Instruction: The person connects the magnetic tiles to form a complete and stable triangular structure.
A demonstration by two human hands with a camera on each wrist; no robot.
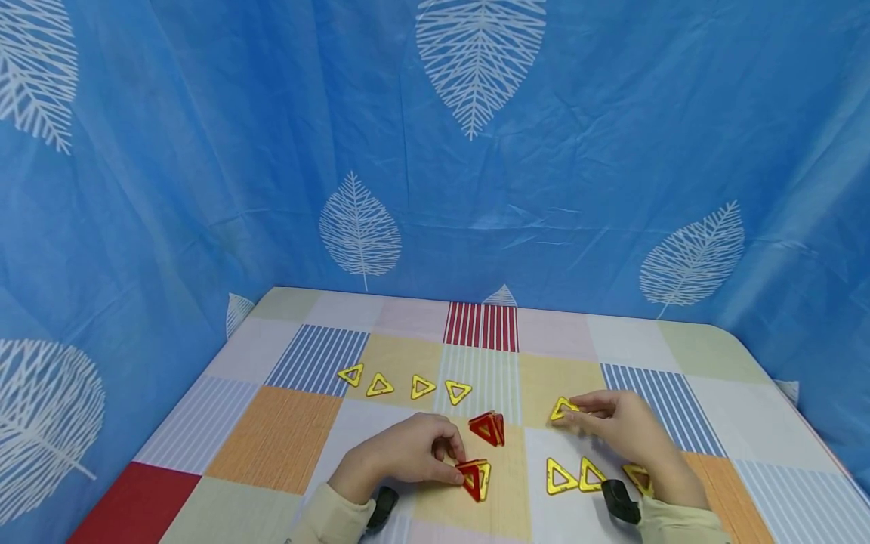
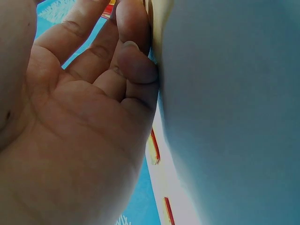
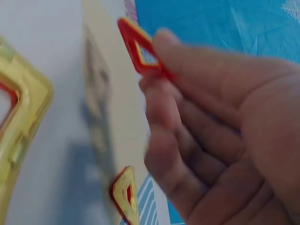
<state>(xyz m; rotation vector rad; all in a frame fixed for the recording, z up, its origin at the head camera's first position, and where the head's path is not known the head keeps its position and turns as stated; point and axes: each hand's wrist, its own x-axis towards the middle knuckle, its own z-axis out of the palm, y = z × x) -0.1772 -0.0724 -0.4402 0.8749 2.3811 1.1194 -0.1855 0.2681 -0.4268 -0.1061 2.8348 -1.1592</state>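
On the patchwork-patterned cloth of squares and stripes (image 1: 272, 431), in the lower middle of the frame, the left hand (image 1: 423, 451) has its fingers bent and pinches a small red triangular frame tile, plastic by its look (image 1: 473, 489), which overlaps a yellow triangular frame tile (image 1: 485, 480); whether these two are joined, I cannot tell. At right of centre, the right hand (image 1: 624, 425) holds, between thumb and fingertips, another triangular tile with yellow upper face (image 1: 556, 411); the right wrist view shows red on its other side. Whether this tile touches the cloth is not clear to me. Just above the left hand's tiles lies a small pile of red triangular tiles (image 1: 487, 429). I judge that the step in hand is gathering or pairing of the tiles, and the next move seems to call for a steady left pinch while the right tile is placed. Four yellow triangular tiles (image 1: 414, 387) lie spread toward the upper left, and three more yellow triangular tiles (image 1: 552, 477) at lower right. No container is seen; the tiles lie directly on the cloth or in the hands.
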